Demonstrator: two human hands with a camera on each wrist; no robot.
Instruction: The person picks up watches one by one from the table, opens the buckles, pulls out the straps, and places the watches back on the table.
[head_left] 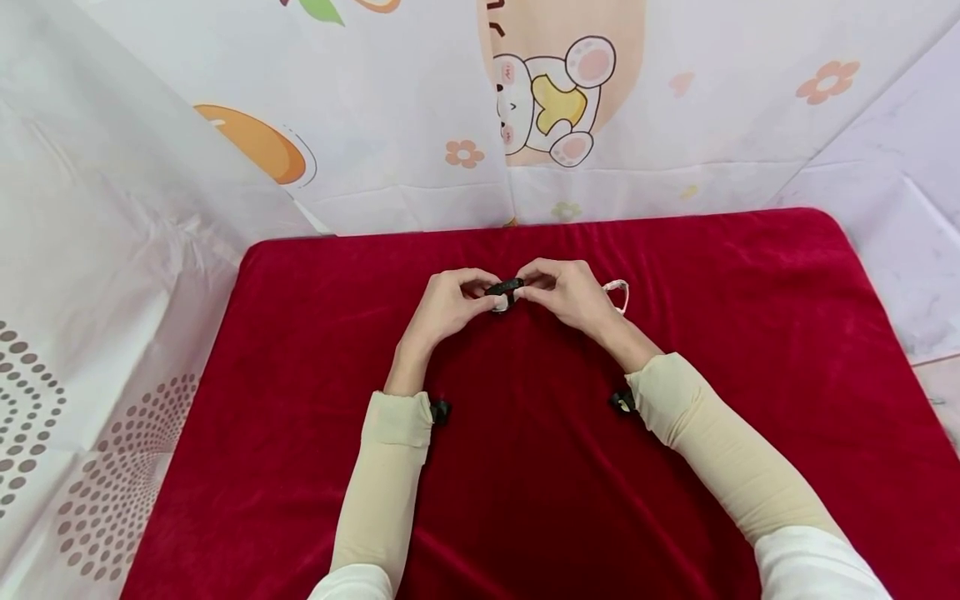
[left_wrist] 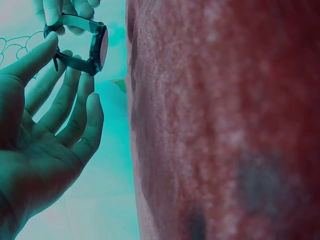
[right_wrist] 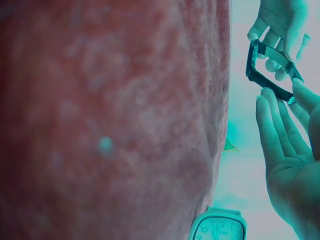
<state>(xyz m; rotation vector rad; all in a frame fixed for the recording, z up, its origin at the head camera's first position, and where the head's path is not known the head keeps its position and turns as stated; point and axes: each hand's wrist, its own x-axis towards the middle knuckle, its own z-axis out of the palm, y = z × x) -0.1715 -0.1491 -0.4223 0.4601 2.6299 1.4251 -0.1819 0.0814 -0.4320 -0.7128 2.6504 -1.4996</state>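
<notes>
Over the middle of a counter draped in deep red velvet cloth (head_left: 525, 467), the person is holding a small dark-strapped wristwatch with a round face (head_left: 505, 288) up between both hands, just above the cloth. The left hand (head_left: 450, 304) is pinching one end of the strap, thumb above and fingertips below; in the left wrist view its fingers (left_wrist: 75, 107) are lying fairly straight, with only the tips and the thumb closing on the dark wristwatch (left_wrist: 82, 45). The right hand (head_left: 566, 292) is gripping the other end, and the right wrist view is showing its thumb and fingertips (right_wrist: 272, 112) meeting on the lower strap of the watch (right_wrist: 267, 65), while the left hand (right_wrist: 280, 25) is holding the upper strap. A second watch, pale with a squarish case and a light strap (head_left: 618, 293), is lying on the cloth just beside the right hand, partly hidden behind it; its dial (right_wrist: 217, 230) is peeking in at the bottom of the right wrist view. Both forearms are wearing beige sleeves (head_left: 382, 475) over white cuffs. White patterned sheeting with a cartoon bear and flowers (head_left: 551, 96) is hanging behind and beside the counter.
</notes>
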